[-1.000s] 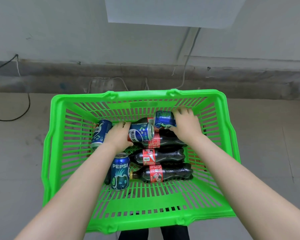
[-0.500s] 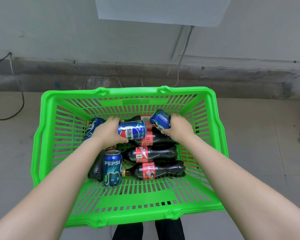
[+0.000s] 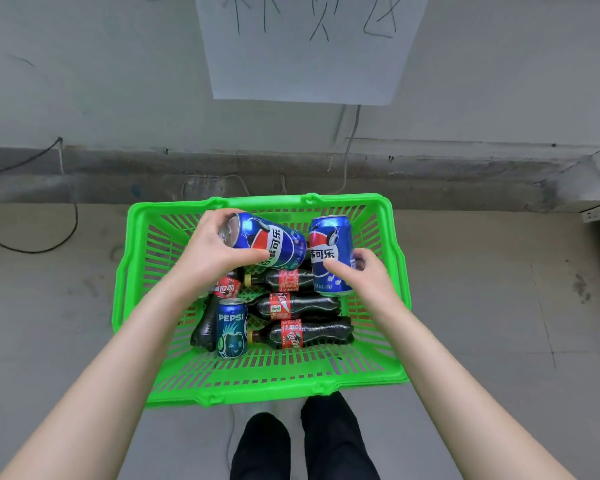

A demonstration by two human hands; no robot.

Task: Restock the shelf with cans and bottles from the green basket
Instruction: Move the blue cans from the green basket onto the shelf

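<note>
Pick-up step: the left hand [image 3: 215, 251] grips a tilted blue can [image 3: 267, 244] and the right hand [image 3: 361, 275] grips an upright blue can [image 3: 329, 254], both held above the green basket [image 3: 257, 393], so the next move is probably to carry them to the shelf, which is out of view

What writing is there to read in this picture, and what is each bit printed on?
"PEPSI": upright can in the green basket.
"可乐": tilted can held by the left hand; the rest is covered.
"事可乐": second can held by the right hand.
Paper sign on the wall: handwriting cut off at the top, unreadable.
Red labels on the dark bottles: too blurred to read.
</note>
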